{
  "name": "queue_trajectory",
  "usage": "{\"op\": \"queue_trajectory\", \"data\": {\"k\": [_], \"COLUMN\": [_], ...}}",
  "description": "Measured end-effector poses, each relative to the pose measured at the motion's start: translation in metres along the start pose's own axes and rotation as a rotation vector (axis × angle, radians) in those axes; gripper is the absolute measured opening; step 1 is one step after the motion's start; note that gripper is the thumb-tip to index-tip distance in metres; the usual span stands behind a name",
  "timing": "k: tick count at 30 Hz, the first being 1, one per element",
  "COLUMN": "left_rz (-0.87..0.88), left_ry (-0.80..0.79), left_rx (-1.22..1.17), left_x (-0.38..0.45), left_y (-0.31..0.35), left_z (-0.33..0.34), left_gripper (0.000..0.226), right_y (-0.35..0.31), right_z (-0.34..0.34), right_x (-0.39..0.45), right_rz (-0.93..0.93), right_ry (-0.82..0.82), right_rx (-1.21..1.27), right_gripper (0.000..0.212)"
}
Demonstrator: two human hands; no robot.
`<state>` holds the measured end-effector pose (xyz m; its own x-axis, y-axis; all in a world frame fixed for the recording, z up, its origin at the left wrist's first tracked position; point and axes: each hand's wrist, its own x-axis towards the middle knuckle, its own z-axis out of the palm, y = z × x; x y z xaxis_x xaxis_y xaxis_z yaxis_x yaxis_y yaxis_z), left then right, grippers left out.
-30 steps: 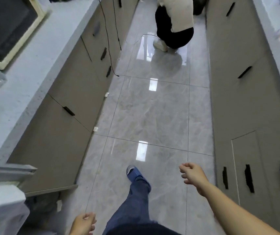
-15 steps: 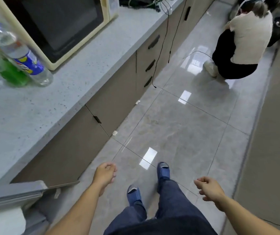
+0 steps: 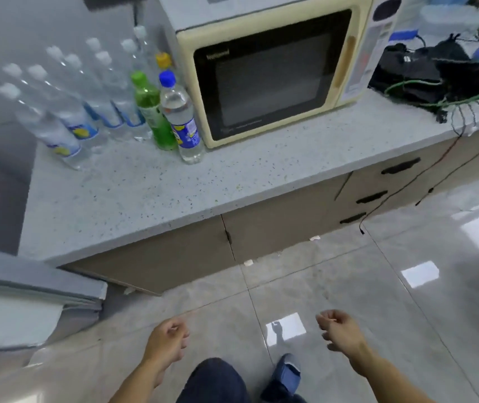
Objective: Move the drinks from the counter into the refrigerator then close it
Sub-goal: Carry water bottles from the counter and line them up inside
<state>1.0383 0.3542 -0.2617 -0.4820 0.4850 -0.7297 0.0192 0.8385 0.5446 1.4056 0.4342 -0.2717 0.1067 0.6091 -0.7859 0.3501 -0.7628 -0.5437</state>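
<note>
Several drink bottles stand in a cluster on the speckled grey counter (image 3: 133,193), left of a microwave. Nearest the front are a clear bottle with a blue cap and blue label (image 3: 181,117) and a green bottle (image 3: 152,112). Behind and left of them stand several clear water bottles with white caps (image 3: 66,112), and a yellow-capped bottle (image 3: 163,60) at the back. My left hand (image 3: 167,343) and my right hand (image 3: 340,330) hang low over the floor, well in front of the counter, fingers loosely curled and holding nothing. The refrigerator door's edge (image 3: 29,289) shows at lower left.
A cream microwave (image 3: 273,74) fills the counter's middle. Black gear with green cables (image 3: 441,74) lies at the right, wires dangling over the drawer fronts (image 3: 377,196). Glossy grey tile floor (image 3: 348,286) lies between me and the cabinets. My leg and blue slipper (image 3: 287,373) are below.
My view has swung left from the aisle to face the counter, bringing the bottles and microwave fully into sight. Both hands stayed low and empty. The crouching person has left the view.
</note>
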Motion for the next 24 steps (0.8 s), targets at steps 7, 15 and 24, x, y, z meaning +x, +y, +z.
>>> {"op": "queue_trajectory", "data": {"k": [7, 15, 24], "left_rz": [0.098, 0.405, 0.396], "left_ry": [0.274, 0.377, 0.607], "left_rx": [-0.297, -0.509, -1.023], "left_x": [-0.002, 0.027, 0.066], "left_y": [0.039, 0.171, 0.322], "left_z": [-0.023, -0.080, -0.151], "left_gripper": [0.009, 0.015, 0.027], "right_y": [-0.168, -0.331, -0.513], "right_z": [0.070, 0.174, 0.264], "right_x": [0.011, -0.026, -0.054], "right_rz": [-0.389, -0.815, -1.205], "right_ry": [-0.212, -0.405, -0.216], "right_rx": [-0.112, -0.334, -0.420], "right_gripper": [0.009, 0.012, 0.035]}}
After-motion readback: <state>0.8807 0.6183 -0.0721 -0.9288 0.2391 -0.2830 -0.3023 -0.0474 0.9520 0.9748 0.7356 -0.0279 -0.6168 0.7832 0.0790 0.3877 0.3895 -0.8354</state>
